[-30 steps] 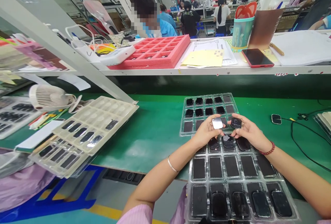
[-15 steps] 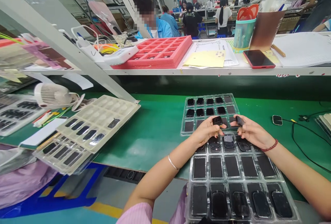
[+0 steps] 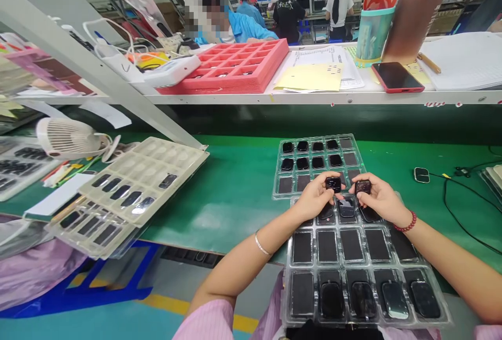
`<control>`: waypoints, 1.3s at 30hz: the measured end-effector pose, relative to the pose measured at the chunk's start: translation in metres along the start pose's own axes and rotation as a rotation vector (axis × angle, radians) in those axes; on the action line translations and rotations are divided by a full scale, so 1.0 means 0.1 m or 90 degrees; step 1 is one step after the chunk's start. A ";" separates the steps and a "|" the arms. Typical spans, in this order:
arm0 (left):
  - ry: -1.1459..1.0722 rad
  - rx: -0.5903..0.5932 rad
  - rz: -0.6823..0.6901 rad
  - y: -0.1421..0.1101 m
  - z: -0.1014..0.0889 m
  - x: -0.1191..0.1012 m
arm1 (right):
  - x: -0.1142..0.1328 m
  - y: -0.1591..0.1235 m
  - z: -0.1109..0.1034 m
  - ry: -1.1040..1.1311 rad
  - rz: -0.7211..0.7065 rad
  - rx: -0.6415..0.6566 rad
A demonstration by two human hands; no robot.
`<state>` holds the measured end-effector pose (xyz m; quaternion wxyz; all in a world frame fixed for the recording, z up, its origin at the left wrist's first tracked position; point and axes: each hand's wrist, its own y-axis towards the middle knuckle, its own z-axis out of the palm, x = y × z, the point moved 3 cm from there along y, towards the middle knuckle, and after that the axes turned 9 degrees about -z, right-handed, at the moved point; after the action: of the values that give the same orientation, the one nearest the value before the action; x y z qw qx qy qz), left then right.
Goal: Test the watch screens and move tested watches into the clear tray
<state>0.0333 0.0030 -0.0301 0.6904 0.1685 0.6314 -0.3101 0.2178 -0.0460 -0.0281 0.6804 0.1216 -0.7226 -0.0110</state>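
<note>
My left hand (image 3: 316,199) pinches a small black watch-like screen piece (image 3: 333,183) between thumb and fingers. My right hand (image 3: 378,197), with a red bead bracelet at the wrist, holds a second black piece (image 3: 363,186) the same way. Both hands hover over the far row of a clear plastic tray (image 3: 408,267) of dark pockets, close in front of me. A second clear tray (image 3: 351,161) lies just beyond on the green mat (image 3: 235,193), with several black pieces in its far rows.
Beige trays (image 3: 157,172) with a few black pieces lean at the left by a small white fan (image 3: 65,138). A black cable (image 3: 455,209) and small puck (image 3: 421,174) lie right. The shelf above holds a red foam tray (image 3: 235,70), papers, phone (image 3: 397,77). People work behind.
Both hands have turned their pieces: the left one showed a shiny silver face a second ago and now shows dark. The hands dropped slightly closer to the near tray.
</note>
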 end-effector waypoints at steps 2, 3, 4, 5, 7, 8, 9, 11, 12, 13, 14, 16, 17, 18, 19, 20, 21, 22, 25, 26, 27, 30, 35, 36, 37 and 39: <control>0.005 0.001 0.002 0.00 0.00 0.00 | 0.01 0.00 0.00 -0.005 -0.003 0.001; 0.005 0.001 0.003 0.00 0.00 0.01 | 0.01 0.00 0.01 -0.007 -0.004 0.002; 0.005 0.002 0.003 0.00 0.00 0.01 | 0.01 0.00 0.01 -0.011 -0.004 0.003; 0.004 0.003 0.004 0.00 0.00 0.01 | 0.01 0.00 0.01 -0.014 -0.004 0.004; 0.003 0.006 0.004 0.00 -0.01 0.02 | 0.01 -0.01 0.00 -0.021 -0.004 0.006; 0.003 0.007 0.004 0.00 -0.01 0.02 | 0.00 -0.01 0.00 -0.022 -0.003 0.007; 0.004 0.008 0.005 0.00 -0.01 0.03 | 0.00 -0.01 0.00 -0.023 -0.005 0.007; 0.009 0.011 0.007 0.00 -0.01 0.03 | -0.01 -0.01 -0.01 -0.026 -0.005 0.008; 0.012 0.012 0.007 0.00 -0.01 0.03 | -0.01 -0.01 -0.01 -0.029 -0.005 0.008; 0.015 0.012 0.007 -0.01 -0.01 0.03 | -0.01 -0.01 -0.01 -0.032 -0.008 0.008; 0.018 0.013 0.005 -0.01 0.00 0.02 | -0.01 -0.01 -0.01 -0.034 -0.011 0.008; 0.022 0.012 -0.002 -0.02 0.00 0.01 | 0.01 -0.01 0.00 -0.034 -0.023 0.008; 0.023 0.010 -0.007 -0.02 0.01 0.00 | 0.01 -0.01 0.00 -0.031 -0.029 0.009; 0.024 0.008 -0.012 -0.03 0.01 -0.01 | 0.02 -0.01 0.00 -0.029 -0.032 0.009; 0.026 0.005 -0.017 -0.03 0.02 -0.02 | 0.02 -0.01 0.01 -0.029 -0.030 0.009; 0.027 0.002 -0.021 -0.03 0.02 -0.03 | 0.01 -0.02 0.00 -0.031 -0.024 0.009; 0.029 -0.001 -0.025 -0.04 0.02 -0.03 | 0.01 -0.02 0.00 -0.035 -0.016 0.010; 0.031 -0.003 -0.028 -0.04 0.02 -0.03 | 0.00 -0.02 0.00 -0.039 -0.009 0.011; 0.037 -0.003 -0.022 -0.03 0.02 -0.03 | 0.00 -0.02 0.00 -0.048 -0.009 0.015; 0.037 -0.004 -0.018 -0.02 0.02 -0.03 | 0.01 -0.02 0.00 -0.049 -0.013 0.015; 0.037 -0.005 -0.016 -0.02 0.01 -0.02 | 0.02 -0.02 0.01 -0.048 -0.018 0.015; 0.031 -0.006 -0.020 -0.02 0.02 -0.03 | 0.03 -0.02 0.01 -0.044 -0.024 0.015; 0.025 -0.008 -0.031 -0.04 0.04 -0.05 | 0.01 -0.02 0.00 -0.055 0.001 0.013; 0.025 -0.009 -0.031 -0.04 0.04 -0.05 | 0.01 -0.02 0.00 -0.056 0.002 0.013; 0.025 -0.009 -0.030 -0.04 0.04 -0.05 | 0.01 -0.02 0.00 -0.056 -0.002 0.013; 0.028 -0.008 -0.027 -0.03 0.03 -0.05 | 0.03 -0.01 0.01 -0.056 -0.017 0.015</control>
<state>0.0337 -0.0007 -0.0245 0.6707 0.1572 0.6518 -0.3171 0.2171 -0.0481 -0.0257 0.6464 0.1383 -0.7502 -0.0169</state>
